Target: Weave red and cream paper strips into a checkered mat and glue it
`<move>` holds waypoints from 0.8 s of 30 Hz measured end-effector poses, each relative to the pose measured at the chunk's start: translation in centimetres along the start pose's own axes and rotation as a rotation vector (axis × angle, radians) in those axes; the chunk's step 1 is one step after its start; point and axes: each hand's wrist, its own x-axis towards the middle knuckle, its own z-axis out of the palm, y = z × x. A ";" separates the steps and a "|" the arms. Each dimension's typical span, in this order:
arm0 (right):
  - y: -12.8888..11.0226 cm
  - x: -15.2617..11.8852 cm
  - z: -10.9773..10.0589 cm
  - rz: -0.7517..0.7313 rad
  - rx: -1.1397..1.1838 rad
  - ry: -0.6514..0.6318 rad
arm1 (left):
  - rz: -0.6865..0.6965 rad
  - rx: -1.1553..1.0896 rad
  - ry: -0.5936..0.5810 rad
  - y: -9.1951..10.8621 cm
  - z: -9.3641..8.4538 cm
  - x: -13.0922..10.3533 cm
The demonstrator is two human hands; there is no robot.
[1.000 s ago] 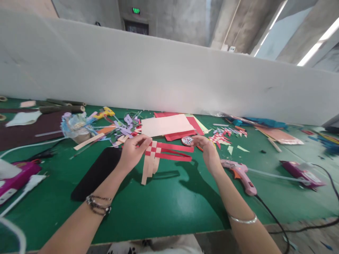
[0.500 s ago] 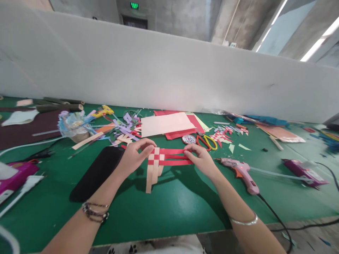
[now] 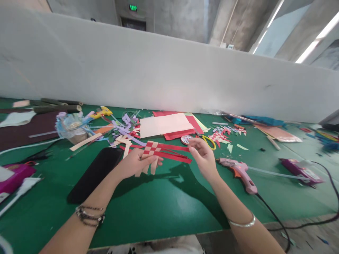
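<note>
A small checkered weave of red and cream paper strips (image 3: pixel 152 148) is held above the table, pinched by my left hand (image 3: pixel 131 163) at its lower left, thumb in front and fingers behind. Long red strips (image 3: pixel 172 155) stick out of it to the right, and cream ends hang below. My right hand (image 3: pixel 204 157) has its fingers curled in at the tip of the upper red strip, which disappears behind the thumb. The lower red strips end free, short of that hand.
Behind the hands lie a cream paper sheet (image 3: pixel 165 125), paper scraps (image 3: pixel 127 128) and yellow-handled scissors (image 3: pixel 210 143). A black phone-like slab (image 3: pixel 95 174) rests beside my left forearm. To the right are a pink glue gun (image 3: pixel 239 173) with its cord and a purple power strip (image 3: pixel 300 171).
My left hand has shifted its grip to below the weave, which is now tilted and a little further left. The right hand has moved slightly right, and the lower red strips are out of its fingers.
</note>
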 end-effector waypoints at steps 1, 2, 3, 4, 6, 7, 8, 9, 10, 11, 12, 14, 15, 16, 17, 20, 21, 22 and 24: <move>0.0 0.0 0.0 -0.016 0.019 -0.004 | -0.005 0.001 0.012 0.0 0.0 0.0; 0.1 0.1 0.0 -0.026 0.033 -0.015 | -0.012 0.000 0.019 -0.1 -0.1 0.0; 0.1 0.1 0.1 -0.028 0.044 -0.038 | -0.019 -0.009 0.021 -0.1 -0.1 0.0; 0.1 0.1 0.1 -0.019 0.055 -0.079 | -0.024 -0.026 0.021 -0.2 -0.1 -0.1; -0.1 0.0 0.1 0.027 0.074 -0.201 | -0.023 -0.057 0.017 -0.1 -0.3 -0.1; -0.2 -0.1 0.2 0.057 0.068 -0.270 | -0.019 -0.062 0.015 -0.1 -0.4 -0.1; -0.4 -0.2 0.2 0.091 0.046 -0.327 | -0.015 -0.057 0.015 -0.1 -0.5 -0.1; -0.5 -0.3 0.3 0.127 0.015 -0.368 | -0.010 -0.046 0.018 0.0 -0.6 0.0; -0.7 -0.3 0.4 0.160 -0.018 -0.389 | -0.002 -0.031 0.023 0.1 -0.7 0.0; -0.8 -0.4 0.4 0.189 -0.045 -0.396 | 0.006 -0.022 0.028 0.1 -0.8 0.0; -0.8 -0.4 0.5 0.213 -0.060 -0.397 | 0.012 -0.020 0.033 0.2 -0.8 0.0; -0.7 -0.4 0.5 0.236 -0.065 -0.378 | 0.013 -0.030 0.037 0.3 -0.9 0.0; -0.7 -0.4 0.5 0.233 -0.067 -0.366 | 0.008 -0.038 0.039 0.3 -0.9 0.0; -0.6 -0.4 0.5 0.223 -0.072 -0.356 | -0.001 -0.045 0.041 0.4 -0.9 0.0; -0.5 -0.3 0.4 0.208 -0.077 -0.350 | -0.010 -0.052 0.044 0.4 -0.9 -0.1; -0.3 -0.2 0.3 0.167 -0.104 -0.347 | -0.032 -0.057 0.058 0.4 -1.0 -0.1; -0.3 -0.2 0.3 0.156 -0.116 -0.345 | -0.036 -0.054 0.059 0.3 -1.0 -0.1; -0.3 -0.2 0.3 0.148 -0.127 -0.343 | -0.037 -0.049 0.058 0.3 -1.0 -0.1; -0.4 -0.2 0.3 0.127 -0.151 -0.332 | -0.030 -0.039 0.053 0.1 -1.1 0.0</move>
